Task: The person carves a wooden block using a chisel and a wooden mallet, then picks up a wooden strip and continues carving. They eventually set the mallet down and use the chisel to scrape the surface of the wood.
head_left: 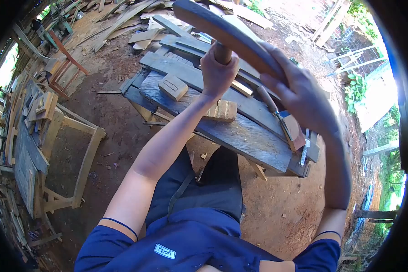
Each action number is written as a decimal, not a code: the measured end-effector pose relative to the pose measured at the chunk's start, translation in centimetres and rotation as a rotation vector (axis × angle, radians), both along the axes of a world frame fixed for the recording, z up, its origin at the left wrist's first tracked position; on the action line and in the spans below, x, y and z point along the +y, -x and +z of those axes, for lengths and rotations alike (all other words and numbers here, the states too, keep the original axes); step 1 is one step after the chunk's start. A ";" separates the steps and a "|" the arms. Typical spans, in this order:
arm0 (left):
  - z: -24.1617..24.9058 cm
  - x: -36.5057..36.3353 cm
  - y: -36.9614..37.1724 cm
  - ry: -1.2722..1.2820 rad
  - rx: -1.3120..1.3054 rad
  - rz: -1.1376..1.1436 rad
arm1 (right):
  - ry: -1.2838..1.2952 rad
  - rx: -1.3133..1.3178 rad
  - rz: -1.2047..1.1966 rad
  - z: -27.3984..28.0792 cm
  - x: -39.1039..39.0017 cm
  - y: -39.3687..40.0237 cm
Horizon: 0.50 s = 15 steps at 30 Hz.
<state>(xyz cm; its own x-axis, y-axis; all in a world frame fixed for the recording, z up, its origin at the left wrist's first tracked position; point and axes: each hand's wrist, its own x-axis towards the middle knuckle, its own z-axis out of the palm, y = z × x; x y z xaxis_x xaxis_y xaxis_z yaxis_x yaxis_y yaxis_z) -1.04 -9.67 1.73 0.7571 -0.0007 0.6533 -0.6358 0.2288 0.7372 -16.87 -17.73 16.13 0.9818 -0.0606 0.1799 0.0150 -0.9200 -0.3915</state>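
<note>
Raised in front of me, a long dark wooden bar [231, 34] slants across the view, looking curved through the lens. Its near end is in my right hand [299, 95], closed around it and slightly blurred. My left hand [218, 72] is wrapped around an upright wooden handle [222, 53] of a tool, seen from its top end; the tool's lower part is hidden. Below that wrist a wooden block [224, 110] lies on the workbench [263, 149]. Left of it sits another block [173, 86] with rectangular outlines on its top.
A wooden-handled tool [268, 99], a reddish-brown wooden piece [296, 138] and a small silvery item [305, 152] lie at the bench's right end. Planks [179, 75] cover its far side. Leftward stand a wooden frame table [88, 158] and a chair frame [68, 68].
</note>
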 end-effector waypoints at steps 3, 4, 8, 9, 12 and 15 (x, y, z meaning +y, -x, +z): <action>-0.2 0.6 0.0 -0.110 0.098 -0.024 | 0.042 -0.309 0.038 0.1 -0.4 0.2; -0.3 0.5 0.3 -0.111 0.111 -0.027 | -0.137 -0.421 0.087 -0.2 0.0 0.3; -0.5 0.2 -0.1 -0.038 0.016 -0.032 | 0.051 -0.026 0.066 -1.1 -0.2 0.0; -0.2 -0.2 -0.2 0.072 -0.071 -0.021 | 0.059 -0.035 0.059 -0.7 -0.3 0.2; -0.5 0.2 -0.1 -0.039 0.046 -0.049 | -0.185 -0.412 0.100 -1.7 0.0 0.4; -0.6 -0.2 0.1 0.038 -0.074 -0.056 | -0.029 -0.148 0.081 -2.9 -0.3 -0.3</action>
<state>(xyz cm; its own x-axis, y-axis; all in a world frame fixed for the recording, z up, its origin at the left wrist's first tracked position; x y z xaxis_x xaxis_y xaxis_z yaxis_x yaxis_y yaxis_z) -1.10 -9.83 1.13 0.7066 -0.0156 0.7075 -0.6734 0.2927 0.6789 -16.60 -18.07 13.20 0.9465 0.0099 0.3226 0.1479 -0.9017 -0.4063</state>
